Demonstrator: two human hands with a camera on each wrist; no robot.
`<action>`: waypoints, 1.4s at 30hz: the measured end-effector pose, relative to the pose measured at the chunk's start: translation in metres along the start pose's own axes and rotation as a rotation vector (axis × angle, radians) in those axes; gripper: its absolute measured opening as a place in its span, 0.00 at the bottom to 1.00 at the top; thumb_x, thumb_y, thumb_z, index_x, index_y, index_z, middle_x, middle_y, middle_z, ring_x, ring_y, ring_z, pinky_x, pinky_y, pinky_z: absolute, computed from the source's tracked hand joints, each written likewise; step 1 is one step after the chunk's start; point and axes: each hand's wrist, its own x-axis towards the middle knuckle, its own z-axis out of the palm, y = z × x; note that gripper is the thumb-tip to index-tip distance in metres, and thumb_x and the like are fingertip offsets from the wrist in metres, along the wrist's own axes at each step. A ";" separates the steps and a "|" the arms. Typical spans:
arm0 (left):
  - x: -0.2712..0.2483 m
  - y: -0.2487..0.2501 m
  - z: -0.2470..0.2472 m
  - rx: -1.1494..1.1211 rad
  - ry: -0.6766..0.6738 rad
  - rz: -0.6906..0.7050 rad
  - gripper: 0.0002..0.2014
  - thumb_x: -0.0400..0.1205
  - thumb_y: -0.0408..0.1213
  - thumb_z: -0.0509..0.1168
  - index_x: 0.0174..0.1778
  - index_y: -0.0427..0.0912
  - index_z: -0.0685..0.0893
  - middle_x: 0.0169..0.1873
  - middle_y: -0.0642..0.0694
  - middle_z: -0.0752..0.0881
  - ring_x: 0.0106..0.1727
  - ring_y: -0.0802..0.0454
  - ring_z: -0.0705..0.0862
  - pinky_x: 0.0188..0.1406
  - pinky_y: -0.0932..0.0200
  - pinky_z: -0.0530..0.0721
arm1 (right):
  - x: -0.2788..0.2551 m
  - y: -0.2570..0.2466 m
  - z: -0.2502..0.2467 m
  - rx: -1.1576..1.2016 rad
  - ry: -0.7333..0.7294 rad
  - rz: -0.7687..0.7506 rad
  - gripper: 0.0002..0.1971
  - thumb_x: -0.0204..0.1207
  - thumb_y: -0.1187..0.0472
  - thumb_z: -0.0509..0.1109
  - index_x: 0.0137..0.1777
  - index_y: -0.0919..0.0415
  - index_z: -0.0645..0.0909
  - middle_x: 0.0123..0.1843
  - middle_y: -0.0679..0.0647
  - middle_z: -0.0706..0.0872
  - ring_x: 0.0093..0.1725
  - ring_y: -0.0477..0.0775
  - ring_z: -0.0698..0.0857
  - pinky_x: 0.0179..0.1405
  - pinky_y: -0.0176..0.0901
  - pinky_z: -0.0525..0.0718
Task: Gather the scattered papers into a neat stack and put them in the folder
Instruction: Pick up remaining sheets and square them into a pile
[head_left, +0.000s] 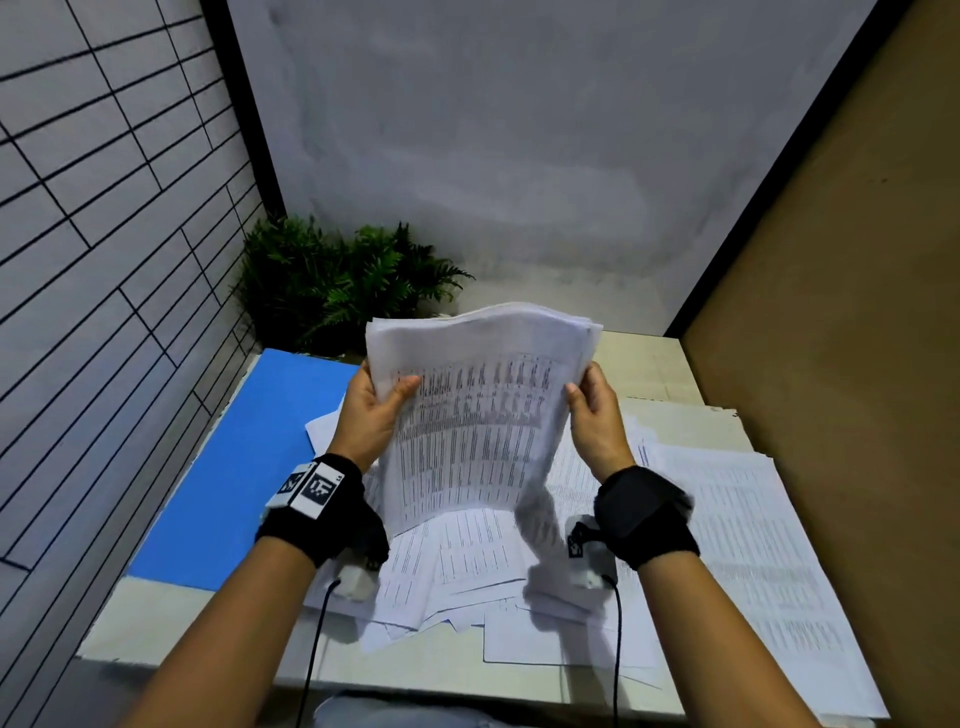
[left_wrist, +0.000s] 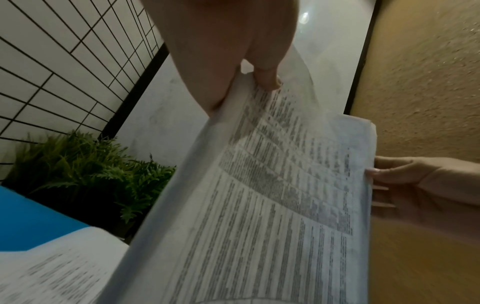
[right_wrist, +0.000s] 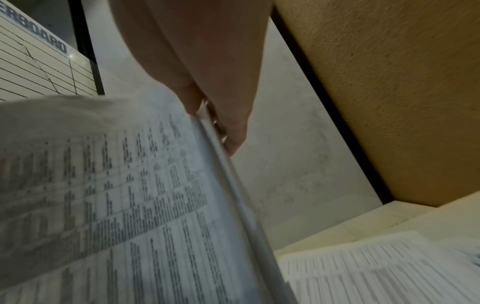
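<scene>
Sheaf: white printed paper sheaf (head_left: 475, 415) upright, off the surface (head_left: 670, 374), long axis vertical.
Fingers: left hand (head_left: 371, 413) and right hand (head_left: 597, 415) pinch its side edges.
Folder: flat blue folder (head_left: 244, 467) lies left, nearer the left hand.
Loose: more printed sheets (head_left: 727, 519) underneath.

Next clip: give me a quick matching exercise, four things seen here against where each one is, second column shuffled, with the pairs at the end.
Things:
1. paper stack
2. blue folder
3. fern plant
4. loose papers

Places:
A. lying flat on the table's left side
B. held upright off the table by the left hand and right hand
C. spread flat over the table's right side
D. in the far left corner behind the folder

Pairs: 1-B, 2-A, 3-D, 4-C
</scene>
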 end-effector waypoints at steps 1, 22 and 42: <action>-0.001 0.002 0.001 -0.002 0.002 0.012 0.15 0.79 0.28 0.62 0.61 0.34 0.73 0.45 0.48 0.84 0.40 0.65 0.87 0.41 0.71 0.87 | 0.000 0.001 0.002 0.021 0.016 -0.007 0.11 0.82 0.72 0.53 0.57 0.59 0.70 0.54 0.56 0.80 0.54 0.51 0.79 0.54 0.34 0.81; 0.003 -0.004 0.003 0.002 -0.011 -0.124 0.17 0.71 0.28 0.71 0.54 0.34 0.79 0.44 0.45 0.86 0.48 0.49 0.85 0.50 0.55 0.86 | -0.002 0.001 0.003 0.073 0.039 0.040 0.26 0.82 0.67 0.59 0.79 0.57 0.60 0.76 0.57 0.72 0.75 0.55 0.72 0.76 0.55 0.71; 0.008 -0.008 -0.005 0.026 -0.088 -0.027 0.09 0.74 0.23 0.67 0.38 0.43 0.83 0.27 0.62 0.90 0.33 0.67 0.88 0.35 0.73 0.86 | 0.000 -0.001 -0.016 0.255 0.243 -0.097 0.11 0.79 0.70 0.62 0.40 0.55 0.79 0.32 0.36 0.87 0.36 0.36 0.81 0.42 0.34 0.83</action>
